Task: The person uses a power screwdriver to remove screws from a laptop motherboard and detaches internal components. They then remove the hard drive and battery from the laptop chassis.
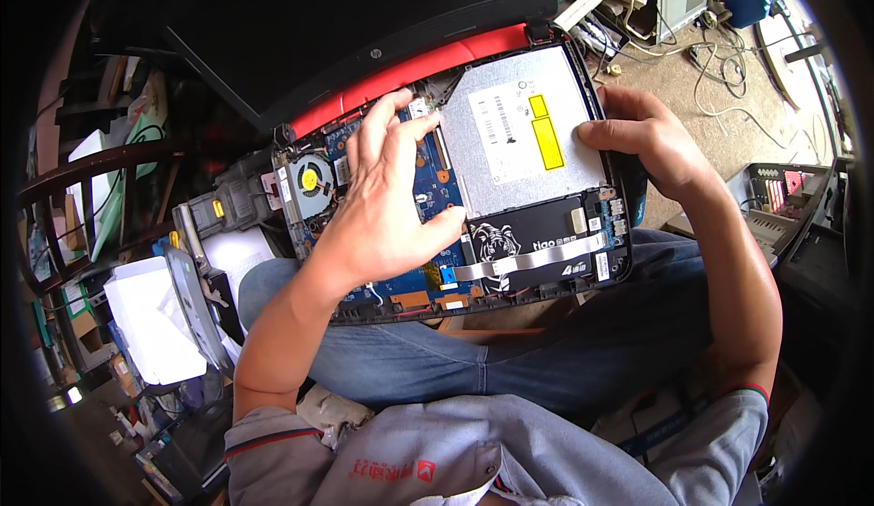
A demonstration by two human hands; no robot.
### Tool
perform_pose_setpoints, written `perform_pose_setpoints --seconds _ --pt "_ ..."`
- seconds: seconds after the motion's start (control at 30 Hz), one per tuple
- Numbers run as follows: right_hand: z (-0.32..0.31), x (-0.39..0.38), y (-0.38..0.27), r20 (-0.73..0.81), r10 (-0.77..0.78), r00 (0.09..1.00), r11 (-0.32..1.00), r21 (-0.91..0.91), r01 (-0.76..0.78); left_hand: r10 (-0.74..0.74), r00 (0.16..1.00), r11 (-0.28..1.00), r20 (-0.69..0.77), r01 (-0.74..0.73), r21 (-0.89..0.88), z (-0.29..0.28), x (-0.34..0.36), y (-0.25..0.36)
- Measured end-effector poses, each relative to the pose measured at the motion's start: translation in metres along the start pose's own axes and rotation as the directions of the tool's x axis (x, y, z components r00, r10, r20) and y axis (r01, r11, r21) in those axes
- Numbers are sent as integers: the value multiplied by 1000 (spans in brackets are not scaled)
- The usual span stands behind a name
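An opened laptop (428, 303) lies across my lap, its inside parts bare. On its right half sits a silver optical drive (510, 183) with a white label and yellow stickers. My left hand (378, 187) is spread above the blue circuit board (432, 173); its fingertips and thumb come down by the drive's left edge. At the laptop's right side my right hand (642, 132) is closed over the rim, thumb on the drive's edge, other fingers partly hidden. Below the drive are a black solid-state drive (519, 251) and a pale ribbon cable (533, 260). A cooling fan (309, 183) shows at the left.
Behind the base stands the laptop's dark screen (364, 32), with a red strip (410, 69) along the hinge. Cables (719, 60) lie on the floor at the far right. An opened metal case (774, 196) is at the right; papers (150, 315) and clutter stand at the left.
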State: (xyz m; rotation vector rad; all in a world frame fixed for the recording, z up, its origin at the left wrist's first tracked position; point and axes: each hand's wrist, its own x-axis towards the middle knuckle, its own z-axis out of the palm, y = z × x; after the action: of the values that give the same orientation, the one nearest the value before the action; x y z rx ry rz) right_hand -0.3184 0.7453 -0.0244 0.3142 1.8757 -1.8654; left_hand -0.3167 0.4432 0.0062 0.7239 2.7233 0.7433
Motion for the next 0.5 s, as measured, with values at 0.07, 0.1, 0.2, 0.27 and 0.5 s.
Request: perform_pose_setpoints --seconds 0.07,0.1,0.2,0.27,0.5 --pt "2 -1 -1 -16 -14 1000 1000 -17 14 -19 1000 1000 -12 19 16 1 -6 2" --pt "3 -2 -1 -20 -23 1000 999 -23 22 -27 999 999 -19 27 25 1 -8 3" --pt "4 -3 0 -19 -37 999 999 -31 36 -74 997 997 8 74 -25 3 -11 5" --pt "3 0 3 1 -32 999 999 -15 32 -99 995 993 32 101 -61 1 -11 5" --pt "0 2 8 55 -69 996 998 -1 69 -143 990 989 8 143 -32 5 -9 3"
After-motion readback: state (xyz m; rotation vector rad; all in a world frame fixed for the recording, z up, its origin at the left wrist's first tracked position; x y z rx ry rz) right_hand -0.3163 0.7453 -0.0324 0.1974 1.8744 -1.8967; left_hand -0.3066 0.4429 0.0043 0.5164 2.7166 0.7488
